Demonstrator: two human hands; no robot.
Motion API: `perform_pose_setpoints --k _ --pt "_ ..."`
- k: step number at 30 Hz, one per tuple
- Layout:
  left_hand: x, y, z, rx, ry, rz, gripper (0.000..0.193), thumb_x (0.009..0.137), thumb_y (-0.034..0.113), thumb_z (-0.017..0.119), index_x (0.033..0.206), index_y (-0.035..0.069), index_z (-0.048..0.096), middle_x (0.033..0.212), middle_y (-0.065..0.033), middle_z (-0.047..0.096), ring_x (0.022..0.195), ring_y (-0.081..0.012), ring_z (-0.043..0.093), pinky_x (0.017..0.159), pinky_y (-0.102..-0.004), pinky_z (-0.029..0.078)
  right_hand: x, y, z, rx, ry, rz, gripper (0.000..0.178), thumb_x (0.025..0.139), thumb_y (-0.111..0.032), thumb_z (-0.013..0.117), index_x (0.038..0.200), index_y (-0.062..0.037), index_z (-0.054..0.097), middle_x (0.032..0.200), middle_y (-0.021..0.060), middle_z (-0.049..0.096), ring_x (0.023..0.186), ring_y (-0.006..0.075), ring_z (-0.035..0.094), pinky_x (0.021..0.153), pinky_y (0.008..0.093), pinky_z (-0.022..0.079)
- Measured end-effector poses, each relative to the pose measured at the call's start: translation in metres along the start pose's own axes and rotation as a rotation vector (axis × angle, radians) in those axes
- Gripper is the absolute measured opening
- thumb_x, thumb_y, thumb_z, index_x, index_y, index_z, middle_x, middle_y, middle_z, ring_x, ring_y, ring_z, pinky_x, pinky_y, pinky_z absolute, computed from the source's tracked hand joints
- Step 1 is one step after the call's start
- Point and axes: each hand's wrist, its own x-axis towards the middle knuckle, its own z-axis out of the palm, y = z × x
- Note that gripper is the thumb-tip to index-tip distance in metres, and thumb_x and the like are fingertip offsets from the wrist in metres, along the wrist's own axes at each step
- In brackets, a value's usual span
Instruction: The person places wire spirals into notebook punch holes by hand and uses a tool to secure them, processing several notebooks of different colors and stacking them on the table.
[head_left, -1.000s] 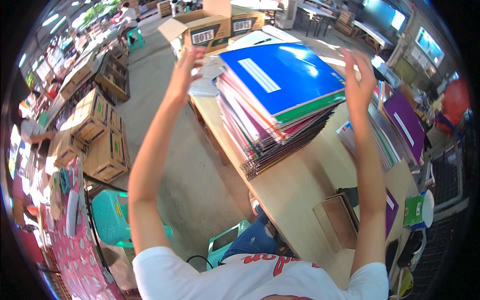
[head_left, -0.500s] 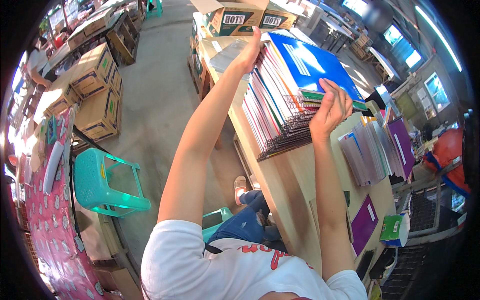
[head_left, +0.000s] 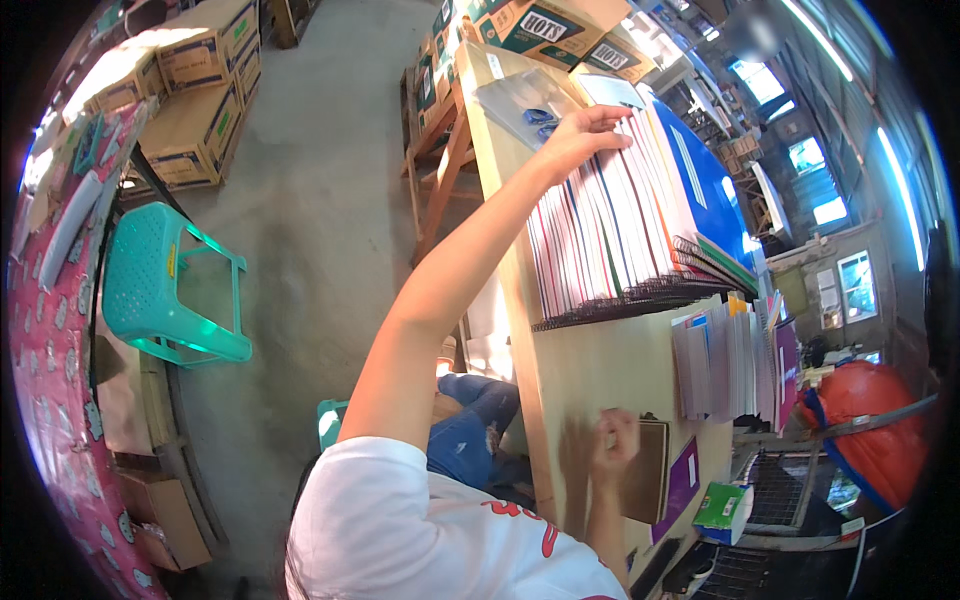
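Spiral notebooks (head_left: 600, 235) stand packed in a leaning row on the wooden table, with their coils toward me. A blue-covered notebook (head_left: 700, 165) closes the row on the right. My left hand (head_left: 590, 135) rests on the upper edges at the row's far end, fingers and thumb apart. Lower down, my right hand (head_left: 615, 440) is smeared by motion, so its fingers are unclear. It hovers over or beside a brown board (head_left: 648, 470), which partly covers a purple notebook (head_left: 682, 485).
Another notebook group (head_left: 715, 360) stands to the right. Blue-handled scissors (head_left: 540, 122) lie by clear plastic at the table's far end, near printed cartons (head_left: 540, 30). A green-and-white pack (head_left: 722, 510) sits near the right edge. Left stands a teal stool (head_left: 150, 285).
My right hand has left the blue notebook and come down to the brown board. My left hand has shifted from the row's far side onto its upper edges. The view has turned.
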Motion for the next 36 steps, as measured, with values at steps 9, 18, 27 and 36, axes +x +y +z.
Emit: perform_pose_setpoints --k 9,18,27,36 --pt "0.016 -0.014 -0.019 -0.244 -0.029 -0.070 0.032 0.085 0.008 0.063 0.116 -0.001 0.065 0.104 -0.0062 0.068 0.091 -0.0112 0.060 0.083 -0.0249 0.046 -0.030 -0.012 0.046 0.014 -0.080 0.358 0.019 0.083 -0.006 0.071 0.102 -0.0058 0.073 0.098 0.0064 0.060 0.055 0.0056 0.042 0.048 0.0216 0.034" --pt "0.019 -0.014 -0.012 -0.177 0.059 -0.132 0.026 0.082 0.010 0.070 0.105 0.002 0.066 0.090 -0.0027 0.068 0.081 -0.0099 0.061 0.074 -0.0232 0.047 -0.028 -0.014 0.046 -0.022 -0.090 0.365 0.021 0.082 -0.005 0.072 0.103 -0.0066 0.073 0.097 0.0052 0.057 0.052 0.0049 0.039 0.046 0.0213 0.032" --pt "0.019 -0.005 -0.002 -0.177 0.129 -0.135 0.022 0.076 0.013 0.074 0.094 0.003 0.066 0.082 -0.0030 0.065 0.072 -0.0099 0.057 0.065 -0.0237 0.045 -0.024 -0.021 0.048 -0.012 -0.072 0.374 0.021 0.082 -0.002 0.070 0.103 -0.0056 0.072 0.095 0.0047 0.057 0.056 0.0053 0.040 0.048 0.0205 0.033" --pt "0.029 -0.002 0.014 -0.024 0.210 -0.082 0.028 0.074 0.023 0.076 0.091 0.003 0.065 0.077 -0.0038 0.062 0.063 -0.0103 0.054 0.056 -0.0261 0.043 -0.025 -0.020 0.045 -0.023 -0.090 0.387 0.022 0.081 -0.003 0.071 0.102 -0.0065 0.073 0.095 0.0048 0.057 0.059 0.0066 0.043 0.049 0.0211 0.035"
